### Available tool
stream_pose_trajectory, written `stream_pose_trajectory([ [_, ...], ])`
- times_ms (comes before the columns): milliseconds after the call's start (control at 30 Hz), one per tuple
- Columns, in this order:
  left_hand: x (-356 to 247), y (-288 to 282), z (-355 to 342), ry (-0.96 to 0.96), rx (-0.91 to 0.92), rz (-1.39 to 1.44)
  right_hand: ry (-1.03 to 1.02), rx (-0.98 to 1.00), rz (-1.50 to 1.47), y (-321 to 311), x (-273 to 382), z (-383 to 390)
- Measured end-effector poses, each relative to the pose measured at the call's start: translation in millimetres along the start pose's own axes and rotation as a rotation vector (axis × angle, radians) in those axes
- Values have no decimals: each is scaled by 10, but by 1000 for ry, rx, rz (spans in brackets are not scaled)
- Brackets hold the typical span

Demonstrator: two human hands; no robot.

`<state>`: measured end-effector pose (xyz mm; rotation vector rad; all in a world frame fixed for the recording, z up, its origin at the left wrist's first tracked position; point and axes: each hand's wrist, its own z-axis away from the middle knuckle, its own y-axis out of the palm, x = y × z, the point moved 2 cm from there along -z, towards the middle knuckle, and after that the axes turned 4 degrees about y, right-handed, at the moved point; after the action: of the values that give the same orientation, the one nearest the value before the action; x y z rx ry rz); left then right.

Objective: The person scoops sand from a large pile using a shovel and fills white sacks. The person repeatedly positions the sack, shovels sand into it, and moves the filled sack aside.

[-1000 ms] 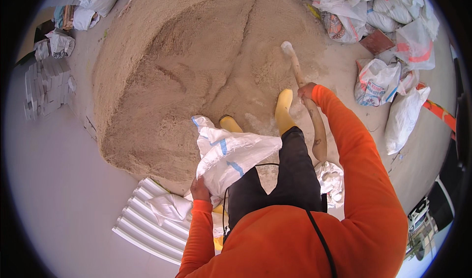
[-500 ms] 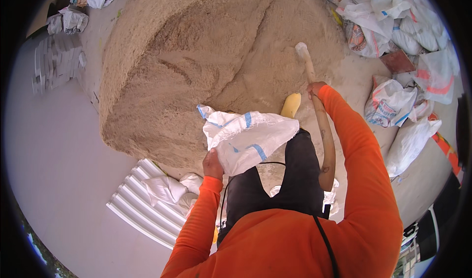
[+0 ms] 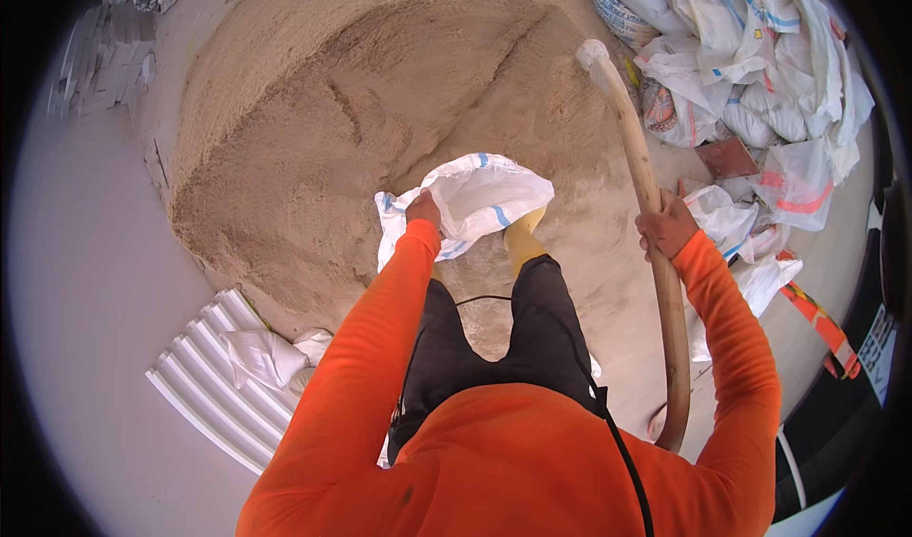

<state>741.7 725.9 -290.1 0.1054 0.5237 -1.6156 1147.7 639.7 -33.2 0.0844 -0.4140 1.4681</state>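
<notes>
My left hand [image 3: 424, 211] is closed on the rim of a white woven sack [image 3: 489, 195] with blue stripes. The sack's mouth gapes toward me, above my yellow boots [image 3: 523, 244], and partly hides them. Out to the right, my right hand [image 3: 669, 227] wraps round a long, curved wooden handle [image 3: 642, 162]. The handle stands tilted, with a whitish knob at its far end; its lower end runs down beside my right side, and I cannot make out a tool head. A big heap of brown sand [image 3: 275, 171] lies in front of me, beyond the sack.
Corrugated white sheets [image 3: 195, 371] lie at the left, with a small white sack [image 3: 261, 358] on them. Many white sacks [image 3: 750, 53] crowd the far right, near a reddish-brown square slab [image 3: 727, 158]. Stacked grey pieces [image 3: 100, 67] sit at the far left.
The sack has swung from hanging flat to gaping, and moved farther from my body. My right hand has moved right and nearer, bringing the wooden handle along.
</notes>
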Motion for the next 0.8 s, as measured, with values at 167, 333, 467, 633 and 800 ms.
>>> stream_pose_trajectory([
  [167,-186,-144,-218,-133,-2,203,-159,46,-4,642,127,962],
  [333,-60,-515,-700,-203,105,664,-228,187,-17,1524,-238,1171],
  [467,-139,-1048,-785,-157,206,834,-277,299,72,2186,-382,986],
  [633,42,-1831,-1064,-73,82,734,-606,277,339,2768,-385,650],
  [800,623,-2248,-1404,-85,-200,365,-582,304,342,2907,-257,610],
])
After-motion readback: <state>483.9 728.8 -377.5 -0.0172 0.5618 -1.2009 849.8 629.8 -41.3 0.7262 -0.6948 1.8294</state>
